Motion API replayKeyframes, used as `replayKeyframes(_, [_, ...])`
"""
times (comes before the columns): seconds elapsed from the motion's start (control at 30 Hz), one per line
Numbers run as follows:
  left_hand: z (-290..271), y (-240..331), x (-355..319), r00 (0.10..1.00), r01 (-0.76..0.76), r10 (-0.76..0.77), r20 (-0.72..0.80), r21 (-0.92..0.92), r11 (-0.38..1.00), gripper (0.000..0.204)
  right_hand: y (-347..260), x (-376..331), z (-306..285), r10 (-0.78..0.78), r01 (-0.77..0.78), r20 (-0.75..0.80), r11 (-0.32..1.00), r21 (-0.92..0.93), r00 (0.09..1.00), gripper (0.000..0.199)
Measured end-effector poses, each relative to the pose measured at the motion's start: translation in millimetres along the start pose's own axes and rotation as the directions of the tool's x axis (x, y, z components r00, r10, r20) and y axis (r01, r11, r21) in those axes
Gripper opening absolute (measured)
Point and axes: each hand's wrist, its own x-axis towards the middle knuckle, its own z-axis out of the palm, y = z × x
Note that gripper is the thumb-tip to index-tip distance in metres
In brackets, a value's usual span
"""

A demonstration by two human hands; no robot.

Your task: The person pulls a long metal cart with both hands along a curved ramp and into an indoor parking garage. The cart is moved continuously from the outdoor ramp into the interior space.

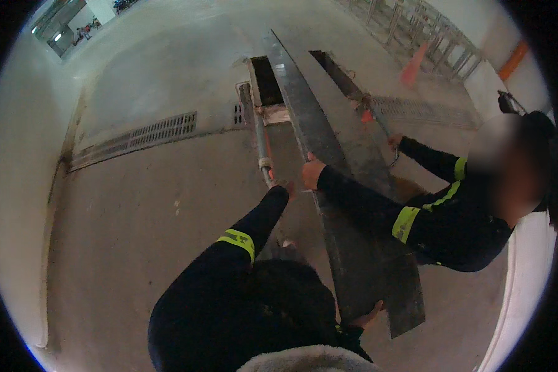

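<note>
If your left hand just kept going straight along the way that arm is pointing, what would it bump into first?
The left hand already sits at the near end of a long metal bar. Carrying on up along it, it would probably first meet the open rectangular pit in the floor, though depth is hard to judge here.

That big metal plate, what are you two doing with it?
The plate is long and grey, tipped up over the concrete floor. My right hand grips its near end and my left hand holds a metal bar beside it. A co-worker's hand holds the plate's edge. Farther along, an opening in the floor lies uncovered next to a drain grate.
</note>
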Motion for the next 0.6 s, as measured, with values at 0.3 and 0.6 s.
replayKeyframes(0.3, [-20, 35, 9, 0.997, -0.071, 0.07, 0.017, 0.092, 0.993, 0.048, -43, -4, 35, 0.009, -0.136, 0.268, 0.878, 0.458, 0.963, 0.065])
replayKeyframes(0.6, [-6, 60, 45, 0.964, -0.267, 0.267, -0.007, 0.021, 0.963, 0.041, -34, 63, 8, -0.296, 0.296, -0.018, 0.952, 0.077, 0.955, 0.059])
